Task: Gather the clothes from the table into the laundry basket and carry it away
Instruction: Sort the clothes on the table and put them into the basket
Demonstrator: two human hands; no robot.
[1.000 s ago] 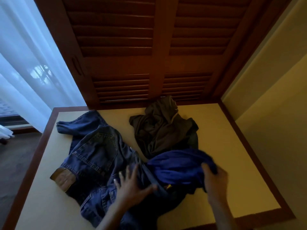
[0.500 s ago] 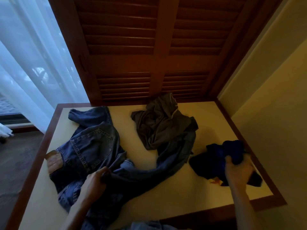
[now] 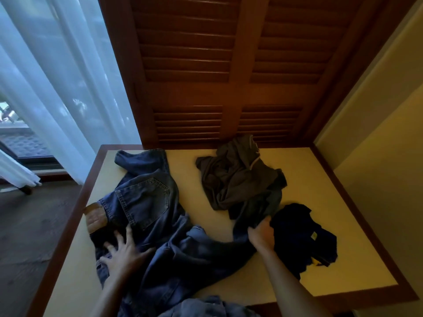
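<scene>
Blue jeans point(image 3: 146, 202) sprawl across the left and middle of the cream table point(image 3: 309, 179), one leg curving right toward a crumpled grey garment point(image 3: 235, 179) at the back. A dark blue shirt point(image 3: 302, 239) lies alone at the right. My left hand point(image 3: 124, 252) rests flat with spread fingers on the jeans near the waistband. My right hand point(image 3: 262, 234) grips the jeans leg where it runs under the grey garment, just left of the blue shirt. No laundry basket is in view.
Louvred wooden doors point(image 3: 229, 76) stand behind the table and a yellow wall point(image 3: 377, 145) closes the right side. White curtains point(image 3: 57, 88) hang at the left over a dark wood floor point(image 3: 27, 236). Denim cloth point(image 3: 206, 307) shows at the bottom edge.
My right hand pulled the blue shirt to the right, dropped it and came back to grip the jeans leg. My left hand let go of the jeans and now lies flat on them.
</scene>
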